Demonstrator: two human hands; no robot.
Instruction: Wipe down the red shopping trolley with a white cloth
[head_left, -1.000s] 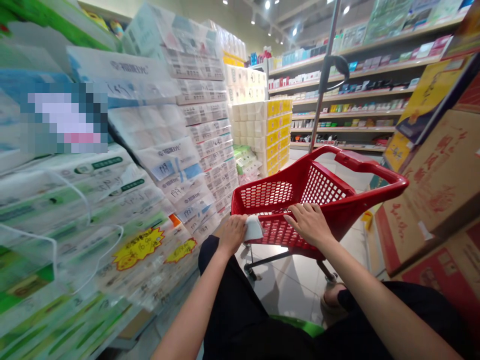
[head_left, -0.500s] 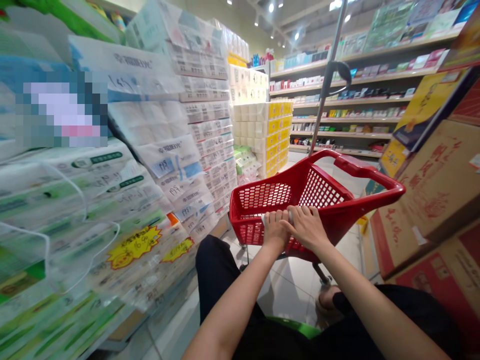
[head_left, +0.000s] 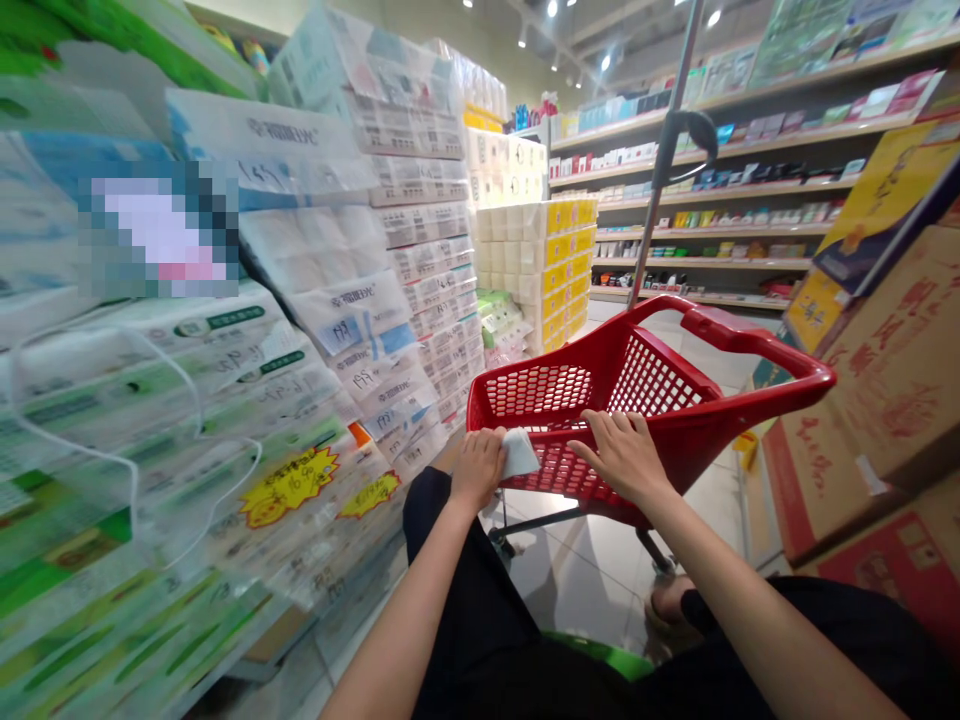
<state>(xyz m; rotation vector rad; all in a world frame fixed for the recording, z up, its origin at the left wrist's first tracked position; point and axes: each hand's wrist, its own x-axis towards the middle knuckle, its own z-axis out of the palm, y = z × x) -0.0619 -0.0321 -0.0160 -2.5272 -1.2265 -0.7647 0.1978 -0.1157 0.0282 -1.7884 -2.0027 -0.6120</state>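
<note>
A red plastic shopping cart (head_left: 679, 440) with perforated sides stands in front of my knees. My left hand (head_left: 478, 470) is closed on a folded white cloth (head_left: 520, 453) at the near left corner of the cart's rim. The cloth sticks out to the right of my fingers, against the cart's side. Further right, my right hand (head_left: 624, 455) lies over the same rim, fingers stretched and thumb apart, with nothing visible in it. Its fingertips reach over the inner edge of the cart.
Stacked packs of tissue paper (head_left: 352, 330) rise on the left, with a white cable (head_left: 135, 465) hanging across some. Cardboard cartons (head_left: 885, 400) stand close on the right. A metal pole (head_left: 664, 150) and stocked shelves (head_left: 720, 235) are beyond the cart.
My hands were together on the rim and are now apart. My left hand has moved left with the white cloth, which now shows more. The right hand stays on the rim, its thumb spread.
</note>
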